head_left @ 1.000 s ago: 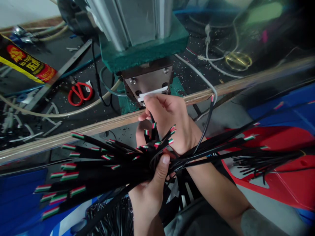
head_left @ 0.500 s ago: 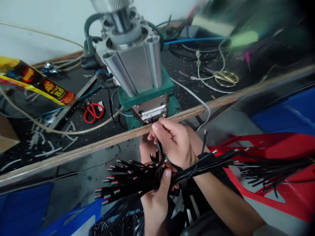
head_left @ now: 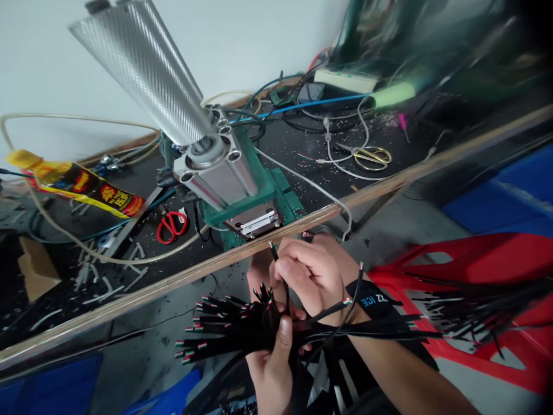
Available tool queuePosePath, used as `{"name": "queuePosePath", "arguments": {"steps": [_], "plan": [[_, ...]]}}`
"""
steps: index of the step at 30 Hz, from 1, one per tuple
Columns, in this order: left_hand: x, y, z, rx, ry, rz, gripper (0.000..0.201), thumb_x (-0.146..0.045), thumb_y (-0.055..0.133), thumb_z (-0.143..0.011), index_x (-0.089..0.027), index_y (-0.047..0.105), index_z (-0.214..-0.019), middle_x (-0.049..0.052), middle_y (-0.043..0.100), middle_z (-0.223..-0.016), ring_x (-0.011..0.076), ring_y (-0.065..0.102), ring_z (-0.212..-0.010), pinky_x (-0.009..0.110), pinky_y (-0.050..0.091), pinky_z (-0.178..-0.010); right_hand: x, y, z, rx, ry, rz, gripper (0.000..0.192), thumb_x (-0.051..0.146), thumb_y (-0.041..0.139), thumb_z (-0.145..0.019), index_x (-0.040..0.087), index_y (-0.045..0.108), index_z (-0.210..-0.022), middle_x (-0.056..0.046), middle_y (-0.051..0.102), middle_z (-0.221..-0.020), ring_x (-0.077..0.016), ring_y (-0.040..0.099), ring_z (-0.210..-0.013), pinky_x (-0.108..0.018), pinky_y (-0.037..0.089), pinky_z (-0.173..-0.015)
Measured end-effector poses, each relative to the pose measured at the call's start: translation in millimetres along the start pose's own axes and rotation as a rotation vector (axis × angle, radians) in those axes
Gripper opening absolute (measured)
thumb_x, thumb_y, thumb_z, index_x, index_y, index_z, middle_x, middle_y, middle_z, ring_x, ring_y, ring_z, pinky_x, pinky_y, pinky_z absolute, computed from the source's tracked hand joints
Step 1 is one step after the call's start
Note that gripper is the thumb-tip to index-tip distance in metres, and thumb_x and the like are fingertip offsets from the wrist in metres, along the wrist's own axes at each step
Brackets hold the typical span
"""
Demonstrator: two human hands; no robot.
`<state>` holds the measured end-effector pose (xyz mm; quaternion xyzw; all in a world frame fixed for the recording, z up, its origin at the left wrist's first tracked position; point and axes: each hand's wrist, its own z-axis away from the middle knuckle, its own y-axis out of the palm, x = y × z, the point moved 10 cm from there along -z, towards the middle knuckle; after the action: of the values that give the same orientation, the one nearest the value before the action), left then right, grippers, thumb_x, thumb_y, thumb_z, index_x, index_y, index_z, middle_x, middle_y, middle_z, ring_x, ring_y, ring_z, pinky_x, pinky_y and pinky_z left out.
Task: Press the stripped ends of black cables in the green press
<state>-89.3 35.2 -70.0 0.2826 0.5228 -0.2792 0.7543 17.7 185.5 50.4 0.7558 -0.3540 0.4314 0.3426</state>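
My left hand (head_left: pixel 276 357) is closed around a thick bundle of black cables (head_left: pixel 233 331), thumb on top. Their cut ends fan out to the left and show red, white and green inner wires. Between thumb and fingers, my right hand (head_left: pixel 309 271) pinches one black cable (head_left: pixel 284 282) whose end points up, just short of the bench edge. Beyond it stands a pneumatic press (head_left: pixel 228 184) on a green base, with a metal clamp block (head_left: pixel 254 222) facing me. The cable end is apart from that block. Some fingers of both hands are hidden.
On the bench (head_left: pixel 311 204) lie red-handled scissors (head_left: pixel 171 226), gold-handled scissors (head_left: pixel 372 158), a yellow-and-black bottle (head_left: pixel 86 187) and scattered cable scraps. A red stool (head_left: pixel 458 253) at right bears more black cables (head_left: pixel 488 305). A wooden edge (head_left: pixel 194 276) runs along the bench front.
My right hand has drawn the pinched cable's end back from the press's clamp block toward me. The view has tilted up, showing more of the press. My left hand still grips the bundle.
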Motion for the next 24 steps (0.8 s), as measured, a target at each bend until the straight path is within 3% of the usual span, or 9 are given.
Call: {"name": "queuePosePath", "arguments": {"steps": [4, 7, 9, 11, 14, 17, 19, 21, 24], "plan": [[-12.0, 6.3, 1.2, 0.033, 0.050, 0.100, 0.027, -0.040, 0.101, -0.077, -0.021, 0.085, -0.086, 0.001, 0.076, -0.077, 0.0154, 0.071, -0.060, 0.022, 0.063, -0.057, -17.4, 18.7, 1.5, 0.200, 0.128, -0.575, 0.040, 0.037, 0.066, -0.110, 0.021, 0.062, -0.074, 0.002, 0.057, -0.064, -0.0118, 0.058, -0.052, -0.025, 0.045, -0.052], [-22.6, 14.1, 2.4, 0.063, 0.073, 0.131, 0.029, -0.041, 0.100, -0.078, -0.019, 0.081, -0.083, 0.001, 0.073, -0.074, 0.0126, 0.065, -0.054, 0.019, 0.055, -0.048, -14.9, 33.5, 5.5, 0.423, 0.010, -0.984, 0.047, 0.039, 0.072, -0.105, 0.021, 0.055, -0.065, 0.006, 0.048, -0.056, -0.0086, 0.049, -0.042, -0.023, 0.048, -0.049], [-23.2, 15.4, 2.4, 0.049, 0.046, 0.127, 0.031, -0.042, 0.101, -0.078, -0.019, 0.081, -0.080, 0.000, 0.071, -0.069, 0.0118, 0.063, -0.052, 0.020, 0.056, -0.049, -19.3, 33.1, 9.3, 0.460, -0.034, -1.115, 0.049, 0.040, 0.068, -0.107, 0.022, 0.054, -0.064, 0.006, 0.050, -0.055, -0.0086, 0.049, -0.040, -0.021, 0.047, -0.045], [-20.3, 15.1, 2.4, 0.032, 0.010, 0.137, 0.033, -0.040, 0.104, -0.072, -0.019, 0.081, -0.079, -0.001, 0.072, -0.069, 0.0118, 0.062, -0.051, 0.021, 0.059, -0.051, -40.9, 33.2, 11.1, 0.366, 0.138, -1.018, 0.047, 0.048, 0.066, -0.109, 0.022, 0.062, -0.070, 0.004, 0.056, -0.059, -0.0085, 0.049, -0.040, -0.020, 0.043, -0.040], [-16.1, 12.1, 3.7, -0.011, -0.016, 0.117, 0.037, -0.043, 0.107, -0.066, -0.019, 0.081, -0.076, 0.001, 0.076, -0.071, 0.0155, 0.069, -0.056, 0.026, 0.065, -0.058, -54.7, 26.4, 17.7, 0.300, 0.354, -0.531, 0.028, 0.048, 0.082, -0.098, 0.023, 0.076, -0.087, 0.002, 0.067, -0.064, -0.0118, 0.058, -0.046, -0.022, 0.041, -0.040], [-13.8, 8.5, 7.0, -0.088, -0.029, 0.097, 0.036, -0.048, 0.104, -0.071, -0.020, 0.083, -0.080, 0.002, 0.076, -0.068, 0.0226, 0.079, -0.071, 0.028, 0.068, -0.067, -30.6, 11.7, 9.5, 0.288, 0.273, -0.109, 0.017, 0.035, 0.084, -0.093, 0.025, 0.079, -0.081, 0.000, 0.072, -0.071, -0.0134, 0.065, -0.055, -0.025, 0.047, -0.047], [-15.0, 9.8, 8.9, -0.113, -0.025, 0.113, 0.034, -0.047, 0.103, -0.073, -0.021, 0.083, -0.081, 0.001, 0.076, -0.068, 0.0238, 0.082, -0.076, 0.028, 0.069, -0.071, -15.8, 11.4, 3.6, 0.341, 0.203, 0.040, 0.021, 0.028, 0.078, -0.097, 0.025, 0.076, -0.076, 0.000, 0.075, -0.076, -0.0137, 0.068, -0.060, -0.026, 0.051, -0.053], [-16.8, 12.6, 9.5, -0.115, -0.019, 0.131, 0.034, -0.045, 0.104, -0.072, -0.021, 0.084, -0.083, 0.000, 0.077, -0.069, 0.0219, 0.081, -0.074, 0.029, 0.069, -0.074, -11.7, 13.3, 1.5, 0.381, 0.181, 0.104, 0.029, 0.028, 0.071, -0.101, 0.025, 0.071, -0.072, -0.001, 0.075, -0.075, -0.0146, 0.070, -0.062, -0.027, 0.052, -0.054], [-18.3, 14.0, 9.1, -0.110, -0.024, 0.129, 0.034, -0.045, 0.105, -0.071, -0.021, 0.084, -0.082, 0.000, 0.079, -0.072, 0.0202, 0.080, -0.073, 0.028, 0.069, -0.074, -18.7, 12.2, 3.7, 0.299, 0.216, 0.072, 0.037, 0.033, 0.069, -0.103, 0.026, 0.064, -0.066, -0.002, 0.070, -0.068, -0.0153, 0.067, -0.056, -0.029, 0.048, -0.049]]}}
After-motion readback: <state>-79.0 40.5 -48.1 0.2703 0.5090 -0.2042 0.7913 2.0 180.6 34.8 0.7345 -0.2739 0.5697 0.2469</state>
